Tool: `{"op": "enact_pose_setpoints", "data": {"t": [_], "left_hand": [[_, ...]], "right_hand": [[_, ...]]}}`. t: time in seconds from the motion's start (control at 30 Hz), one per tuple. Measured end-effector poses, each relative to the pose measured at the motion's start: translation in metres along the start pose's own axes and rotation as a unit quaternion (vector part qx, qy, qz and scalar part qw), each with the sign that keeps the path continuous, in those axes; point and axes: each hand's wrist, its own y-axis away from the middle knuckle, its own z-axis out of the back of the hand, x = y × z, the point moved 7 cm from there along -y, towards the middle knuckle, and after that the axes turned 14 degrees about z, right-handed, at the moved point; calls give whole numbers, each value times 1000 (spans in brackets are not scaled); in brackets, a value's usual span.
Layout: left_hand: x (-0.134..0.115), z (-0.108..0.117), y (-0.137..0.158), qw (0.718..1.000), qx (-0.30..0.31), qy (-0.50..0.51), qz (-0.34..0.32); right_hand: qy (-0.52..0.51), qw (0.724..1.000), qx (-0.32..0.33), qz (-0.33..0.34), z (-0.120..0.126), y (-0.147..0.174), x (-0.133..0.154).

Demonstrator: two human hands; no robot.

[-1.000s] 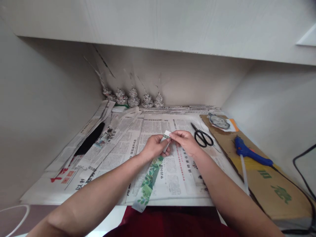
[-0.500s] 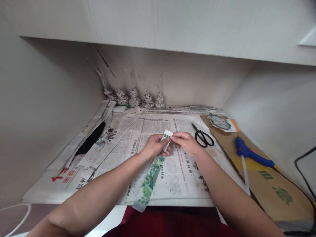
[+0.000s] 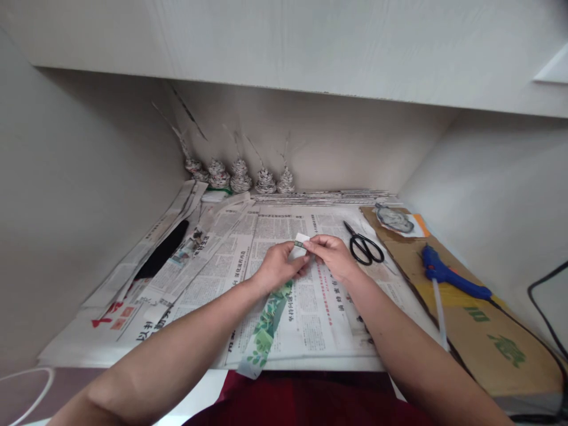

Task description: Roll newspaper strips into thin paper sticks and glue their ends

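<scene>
Both my hands are closed on a paper strip (image 3: 265, 331) over the newspaper (image 3: 306, 313). Its white upper end, with a small dark green band, shows between my fingers, and its green leaf-printed length hangs below toward the table's front edge. My left hand (image 3: 280, 265) grips the strip from the left, thumb on its face. With thumb and fingers my right hand (image 3: 328, 251) pinches the upper right edge. Just right of that hand lie black-handled scissors (image 3: 364, 247), apart from it. The fingers partly hide the strip's middle.
Several coiled paper figures (image 3: 241, 177) stand along the back wall beside rolled paper sticks (image 3: 323, 197). Newspaper strips (image 3: 177, 219) and a black piece (image 3: 164, 251) lie left. On cardboard (image 3: 479, 349) at right rests a blue glue gun (image 3: 452, 275) with its cord.
My left thumb has shifted lower on the strip, and more of its white face shows. The right fingers have moved slightly over its upper edge. The scissors and glue gun stay put.
</scene>
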Motion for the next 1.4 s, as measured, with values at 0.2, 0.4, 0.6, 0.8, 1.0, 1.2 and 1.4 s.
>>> {"op": "enact_pose_setpoints", "data": {"t": [0.2, 0.4, 0.6, 0.8, 1.0, 1.2, 1.4], "left_hand": [[-3, 8, 2, 997, -54, -47, 0], [-2, 1, 0, 998, 7, 47, 48], [1, -4, -3, 983, 81, 136, 92], [1, -5, -2, 989, 64, 110, 80], [-4, -1, 1, 997, 31, 58, 45], [-3, 1, 0, 1000, 14, 12, 23], [1, -1, -2, 998, 37, 32, 45]], "right_hand": [[-4, 1000, 3, 3, -6, 2, 2], [-13, 999, 34, 3, -4, 1, 3], [-7, 997, 71, -11, 0, 1, -3], [2, 999, 45, -2, 2, -1, -3], [4, 999, 44, -6, -1, 1, 1], [-4, 999, 32, -24, -2, 1, -2], [-44, 997, 57, -30, -3, 2, -5]]}}
